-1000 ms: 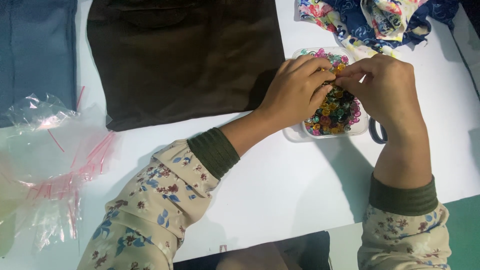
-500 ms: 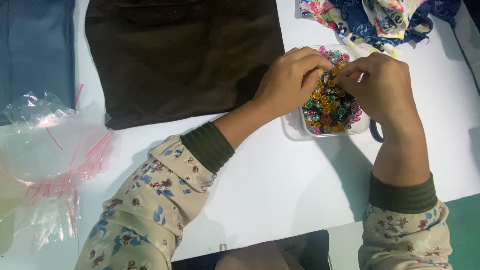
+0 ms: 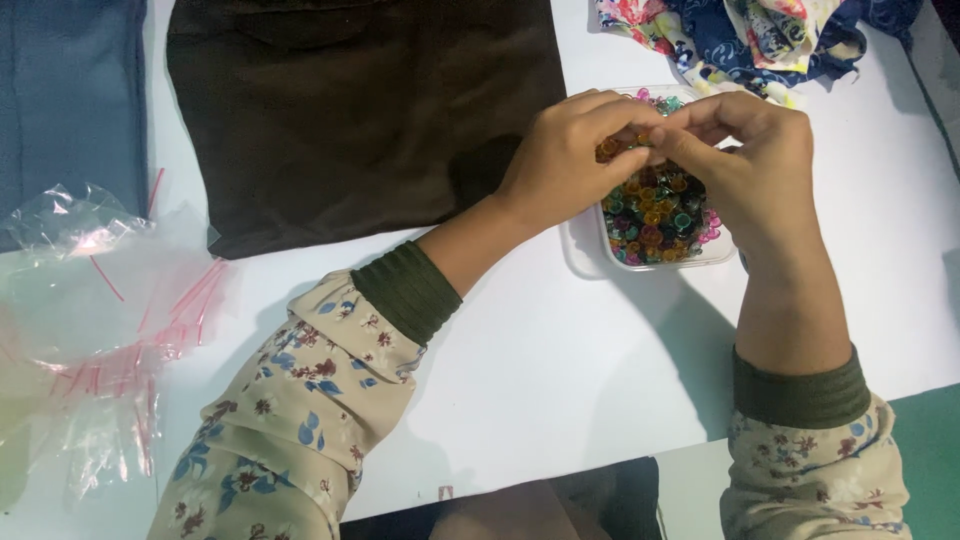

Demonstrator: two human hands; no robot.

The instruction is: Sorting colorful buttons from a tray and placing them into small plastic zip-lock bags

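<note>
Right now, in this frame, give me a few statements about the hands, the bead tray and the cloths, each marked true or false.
1. Both hands, left hand and right hand, meet over the bead tray. True.
2. The tray is empty. False: it holds many coloured beads.
3. A dark brown cloth lies left of the tray. True.
4. The clear plastic bags lie on the brown cloth. False: they lie on the white table, at the left edge.
5. The patterned fabric lies beyond the tray. True.

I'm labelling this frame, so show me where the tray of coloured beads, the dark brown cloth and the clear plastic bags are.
tray of coloured beads (image 3: 655, 225), head view, on the beads below the hands.
dark brown cloth (image 3: 360, 110), head view, its middle.
clear plastic bags (image 3: 90, 300), head view, middle of the pile.
</note>
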